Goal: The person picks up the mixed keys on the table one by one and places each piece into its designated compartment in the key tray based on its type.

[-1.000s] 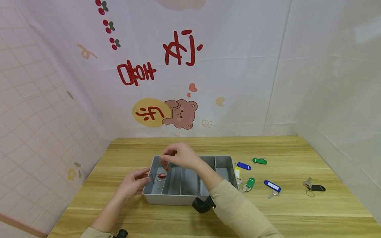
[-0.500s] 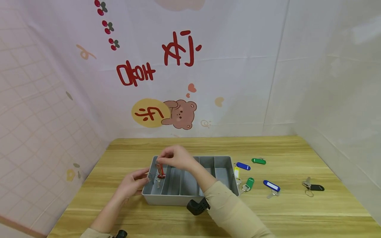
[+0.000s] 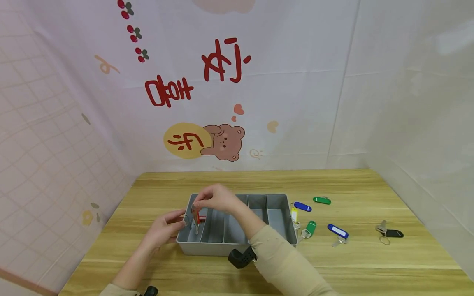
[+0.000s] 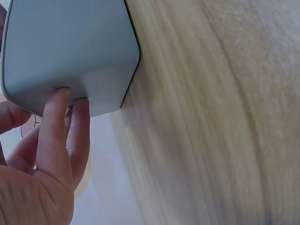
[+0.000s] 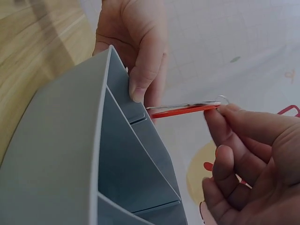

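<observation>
A grey divided box [image 3: 207,248] stands on the table. My left hand [image 3: 164,228] grips its left end, thumb over the rim and fingertips against the outer wall [image 4: 70,51]. Over the leftmost compartment, my right hand [image 3: 218,199] pinches the ring end of a red key tag [image 5: 180,111] between thumb and fingers. Tag and key hang downward together, and their lower end reaches into that compartment. Another red key tag [image 3: 202,219] lies on the compartment's floor, partly covered by the hanging one.
Right of the box lie a yellow key tag [image 3: 294,213], blue key tags [image 3: 303,206] [image 3: 338,231] and green key tags [image 3: 322,200] [image 3: 311,228]. A black key tag [image 3: 393,233] with its key is farther right. A printed white curtain [image 3: 296,102] hangs behind the table.
My right hand has moved left and slightly lower, bringing the red key tag from near the first divider down into the leftmost compartment. The left hand stays on the box.
</observation>
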Demonstrator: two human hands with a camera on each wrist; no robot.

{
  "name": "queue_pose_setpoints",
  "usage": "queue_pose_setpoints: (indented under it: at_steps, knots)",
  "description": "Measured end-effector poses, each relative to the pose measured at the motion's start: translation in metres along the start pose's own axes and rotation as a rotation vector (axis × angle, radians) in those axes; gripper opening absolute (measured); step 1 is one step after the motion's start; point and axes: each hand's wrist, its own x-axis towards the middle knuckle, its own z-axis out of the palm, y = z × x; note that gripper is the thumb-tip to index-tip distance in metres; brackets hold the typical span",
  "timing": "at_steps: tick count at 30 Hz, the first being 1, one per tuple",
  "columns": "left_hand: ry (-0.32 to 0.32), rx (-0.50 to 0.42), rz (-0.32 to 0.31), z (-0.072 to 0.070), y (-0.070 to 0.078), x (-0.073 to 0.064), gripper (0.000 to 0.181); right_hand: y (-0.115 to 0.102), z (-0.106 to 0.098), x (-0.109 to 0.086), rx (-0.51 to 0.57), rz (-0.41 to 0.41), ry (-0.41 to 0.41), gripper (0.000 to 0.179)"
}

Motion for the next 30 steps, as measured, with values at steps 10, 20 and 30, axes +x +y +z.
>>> queue_pose_setpoints:
  at_steps: [10,20,30]
  knots:
    - [0.003,-0.003,0.000,-0.001,0.001,0.000,0.051,0.001,0.005,0.005,-0.031,0.100,-0.031,0.010]
    - [-0.003,-0.008,0.005,-0.002,0.003,0.000,0.051,0.002,0.014,0.009,-0.024,0.173,-0.034,0.008]
    - [-0.011,0.002,-0.008,-0.003,0.003,0.001,0.051,0.003,0.018,0.010,-0.039,0.174,-0.059,0.009]
